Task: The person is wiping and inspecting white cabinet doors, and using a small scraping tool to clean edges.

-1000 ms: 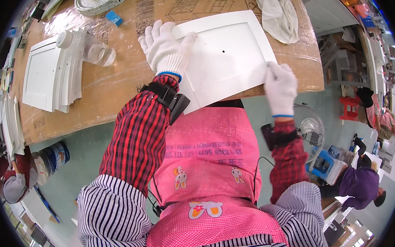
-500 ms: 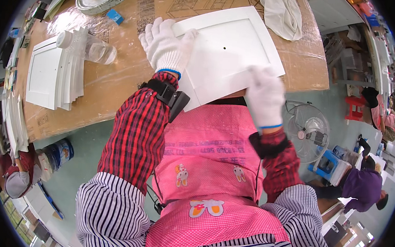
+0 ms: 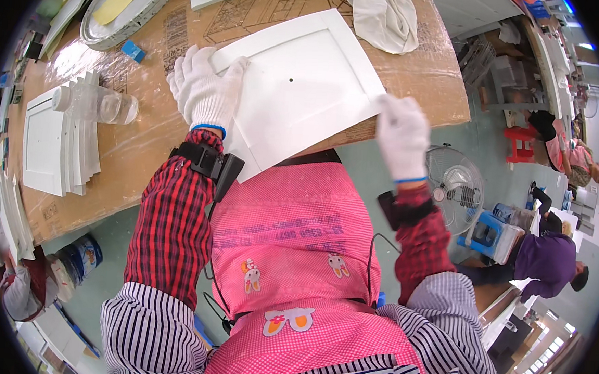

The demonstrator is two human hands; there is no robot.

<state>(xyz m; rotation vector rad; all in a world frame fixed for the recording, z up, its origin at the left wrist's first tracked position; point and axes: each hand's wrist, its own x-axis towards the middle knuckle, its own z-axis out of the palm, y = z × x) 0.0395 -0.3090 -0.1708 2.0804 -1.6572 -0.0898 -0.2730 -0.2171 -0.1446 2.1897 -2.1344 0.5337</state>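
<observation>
A white framed panel (image 3: 305, 95) with a raised border and a small dark hole lies at an angle on the table, its near corner by my apron. My gloved left hand (image 3: 206, 89) rests at the panel's left edge, fingers stretched and apart, the thumb on its face. At the right corner of the panel is my gloved right hand (image 3: 403, 135), its fingers curled closed. Whatever may be in those fingers is hidden. Both gloves are white knit with blue cuff edges.
The plastic-wrapped cardboard tabletop (image 3: 143, 157) holds a stack of white panels (image 3: 45, 144), a clear bottle (image 3: 116, 106), a blue block (image 3: 133, 51), a round tray (image 3: 93, 34) and a pale cloth (image 3: 385, 21). A fan (image 3: 454, 186) stands right; people work beyond.
My right hand has moved from the panel's near right edge out to its right corner. The view has shifted, so table, panel and left hand appear farther left. The left hand keeps its place on the panel.
</observation>
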